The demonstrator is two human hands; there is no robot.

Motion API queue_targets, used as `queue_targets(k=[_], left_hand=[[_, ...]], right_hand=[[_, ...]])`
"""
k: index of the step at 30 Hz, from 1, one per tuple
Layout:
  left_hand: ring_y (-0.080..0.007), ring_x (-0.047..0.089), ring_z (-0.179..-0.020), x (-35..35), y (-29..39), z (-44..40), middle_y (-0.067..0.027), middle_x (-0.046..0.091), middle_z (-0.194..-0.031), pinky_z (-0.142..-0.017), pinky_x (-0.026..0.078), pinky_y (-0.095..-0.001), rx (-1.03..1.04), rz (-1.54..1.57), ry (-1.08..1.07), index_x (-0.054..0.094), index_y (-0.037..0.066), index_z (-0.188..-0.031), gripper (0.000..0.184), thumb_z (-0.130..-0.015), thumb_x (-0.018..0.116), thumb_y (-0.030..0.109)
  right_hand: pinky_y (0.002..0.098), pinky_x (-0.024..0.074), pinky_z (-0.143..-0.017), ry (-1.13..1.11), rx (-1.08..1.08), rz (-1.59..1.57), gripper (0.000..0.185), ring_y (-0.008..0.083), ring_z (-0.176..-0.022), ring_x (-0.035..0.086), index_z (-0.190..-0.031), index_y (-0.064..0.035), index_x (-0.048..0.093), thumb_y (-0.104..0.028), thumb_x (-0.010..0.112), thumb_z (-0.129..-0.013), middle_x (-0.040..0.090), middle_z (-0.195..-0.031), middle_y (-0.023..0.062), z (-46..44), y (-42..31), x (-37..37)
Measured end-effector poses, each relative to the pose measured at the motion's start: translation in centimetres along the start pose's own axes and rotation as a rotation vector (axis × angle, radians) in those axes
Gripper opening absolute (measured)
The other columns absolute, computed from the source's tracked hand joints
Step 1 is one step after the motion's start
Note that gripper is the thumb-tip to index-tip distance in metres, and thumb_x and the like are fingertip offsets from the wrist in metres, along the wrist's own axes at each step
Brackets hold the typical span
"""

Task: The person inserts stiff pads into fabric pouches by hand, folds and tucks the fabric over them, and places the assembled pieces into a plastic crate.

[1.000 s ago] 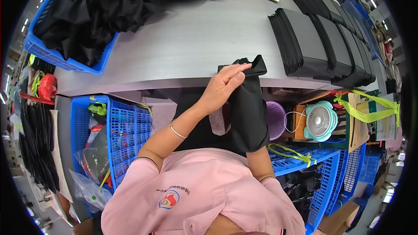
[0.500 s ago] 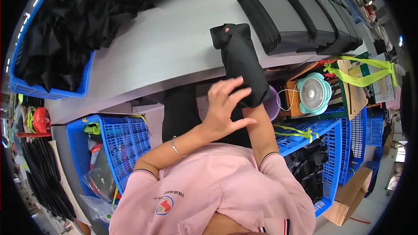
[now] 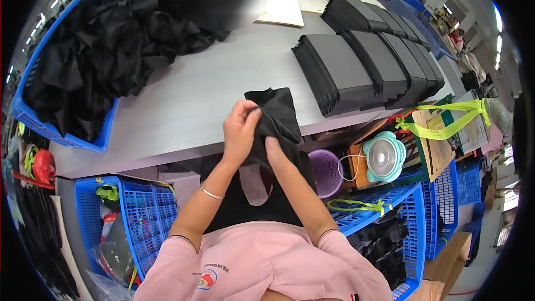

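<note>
Soft black cloth, matte with a faint sheen along its creases, is gathered between the two hands at the near edge of the smooth grey worktop, its upper end loose and angular, its lower part bunched. The left hand, a thin metal bangle at its wrist, pinches the cloth's nearer left edge between thumb and curled fingers. The right hand reaches up into the folds; its fingers are hidden, so I cannot tell whether they grip or spread. Clock directions run from this cloth. At ten o'clock a crumpled black heap fills a blue plastic crate, spilling over its side. At twelve o'clock, farther back, lies a flat white board. Toward two o'clock stand stacks of flat, grey-topped rectangular pieces with dark, layered edges, leaning in rows. Below the worktop, near half past four, sits a round purple basket of perforated plastic; at four o'clock is a circular teal fan with a pale grille.
</note>
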State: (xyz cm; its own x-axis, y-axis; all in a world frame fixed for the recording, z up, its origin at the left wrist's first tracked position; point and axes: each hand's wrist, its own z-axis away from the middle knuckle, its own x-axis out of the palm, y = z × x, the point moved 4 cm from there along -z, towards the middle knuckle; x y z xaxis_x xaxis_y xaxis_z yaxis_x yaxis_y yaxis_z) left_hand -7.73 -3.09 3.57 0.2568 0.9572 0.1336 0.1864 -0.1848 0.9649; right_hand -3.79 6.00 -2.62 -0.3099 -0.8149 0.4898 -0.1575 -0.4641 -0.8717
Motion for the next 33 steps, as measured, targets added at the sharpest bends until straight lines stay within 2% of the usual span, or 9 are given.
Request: queue_targets(k=[1,4,9,15,20,24,26,28,33], left_hand=[[-0.0029,0.054,-0.077,-0.1,-0.2,-0.9,0.0027,0.062,-0.085,-0.068,0.045,-0.0180,-0.001,0.065,0.007,0.061,0.001,-0.095,0.003,-0.095,0.062,0.004],[-0.0024,0.054,-0.073,-0.2,-2.0,-3.2,0.0035,0.063,-0.080,-0.065,0.044,-0.0188,0.039,0.193,0.057,0.064,0.001,-0.094,0.007,-0.094,0.064,0.008],[-0.0019,0.055,-0.068,-3.7,-1.3,-7.0,0.0043,0.063,-0.071,-0.061,0.043,-0.0193,0.070,-0.158,0.254,0.067,0.000,-0.087,0.017,-0.093,0.066,0.016],[-0.0021,0.055,-0.069,-2.9,-1.9,-3.6,0.0032,0.065,-0.078,-0.062,0.044,-0.0187,-0.195,0.318,-0.078,0.067,0.001,-0.091,0.013,-0.094,0.066,0.013],[-0.0015,0.055,-0.075,0.1,-0.3,2.4,0.0044,0.063,-0.083,-0.067,0.045,-0.0177,-0.322,0.240,-0.352,0.067,0.002,-0.093,0.010,-0.095,0.066,0.012],[-0.0018,0.051,-0.073,0.5,1.3,6.2,0.0065,0.059,-0.080,-0.065,0.042,-0.0185,-0.371,0.240,-0.339,0.067,0.003,-0.090,0.021,-0.099,0.060,0.020],[-0.0055,0.059,-0.081,-2.3,-0.1,6.9,0.0021,0.064,-0.083,-0.071,0.049,-0.0219,-0.587,0.259,-0.257,0.067,0.003,-0.094,0.030,-0.102,0.051,0.027],[-0.0101,0.064,-0.092,-2.6,-1.8,9.3,-0.0038,0.068,-0.099,-0.084,0.054,-0.0277,-0.835,0.763,-0.363,0.065,0.002,-0.103,0.025,-0.100,0.054,0.025],[-0.0152,0.065,-0.102,-0.4,-1.4,16.9,-0.0092,0.065,-0.118,-0.087,0.056,-0.0288,-1.044,1.052,-0.655,0.059,-0.002,-0.124,0.034,-0.096,0.063,0.017]], right_hand=[[0.0285,0.0321,-0.113,0.034,0.062,0.142,0.051,0.0183,-0.136,0.039,-0.143,-0.0012,0.043,-0.034,0.049,-0.104,0.044,-0.146,0.0103,0.6,-1.0,1.1],[0.0266,0.0413,-0.095,-0.065,0.012,0.201,0.037,0.0113,-0.109,0.050,-0.133,-0.0005,0.049,-0.022,0.051,-0.103,0.053,-0.123,0.0030,2.8,-1.7,1.7],[0.0245,0.0420,-0.083,-0.454,-0.069,0.455,0.023,0.0083,-0.089,0.048,-0.120,-0.0011,0.055,-0.012,0.048,-0.101,0.051,-0.117,0.0036,10.7,-4.5,1.8],[0.0373,0.0476,-0.101,-0.020,0.135,-0.140,0.026,0.0208,-0.113,0.058,-0.116,0.0016,0.059,-0.018,0.048,-0.103,0.056,-0.120,0.0100,11.6,-1.0,-7.2],[0.0367,0.0344,-0.110,0.223,-0.302,0.686,0.056,0.0234,-0.127,0.046,-0.142,-0.0006,0.035,-0.021,0.061,-0.097,0.044,-0.138,0.0128,9.3,-4.1,-6.6],[0.0231,0.0461,-0.069,0.046,-0.025,0.536,0.024,0.0068,-0.074,0.056,-0.091,0.0030,0.067,-0.019,0.059,-0.099,0.062,-0.077,-0.0020,9.4,-4.1,-4.9],[0.0219,0.0446,-0.067,0.071,0.150,0.123,0.024,0.0046,-0.073,0.053,-0.085,-0.0003,0.066,-0.020,0.062,-0.098,0.061,-0.077,-0.0032,10.7,-3.8,-5.3],[0.0199,0.0427,-0.064,0.091,0.247,-0.150,0.027,0.0018,-0.071,0.052,-0.075,-0.0059,0.063,-0.024,0.066,-0.096,0.059,-0.076,-0.0046,11.5,-4.5,-4.7],[0.0205,0.0430,-0.059,-0.143,0.120,0.266,0.021,0.0032,-0.067,0.053,-0.083,0.0001,0.068,-0.017,0.066,-0.096,0.062,-0.074,-0.0031,10.6,-3.6,-4.1]])
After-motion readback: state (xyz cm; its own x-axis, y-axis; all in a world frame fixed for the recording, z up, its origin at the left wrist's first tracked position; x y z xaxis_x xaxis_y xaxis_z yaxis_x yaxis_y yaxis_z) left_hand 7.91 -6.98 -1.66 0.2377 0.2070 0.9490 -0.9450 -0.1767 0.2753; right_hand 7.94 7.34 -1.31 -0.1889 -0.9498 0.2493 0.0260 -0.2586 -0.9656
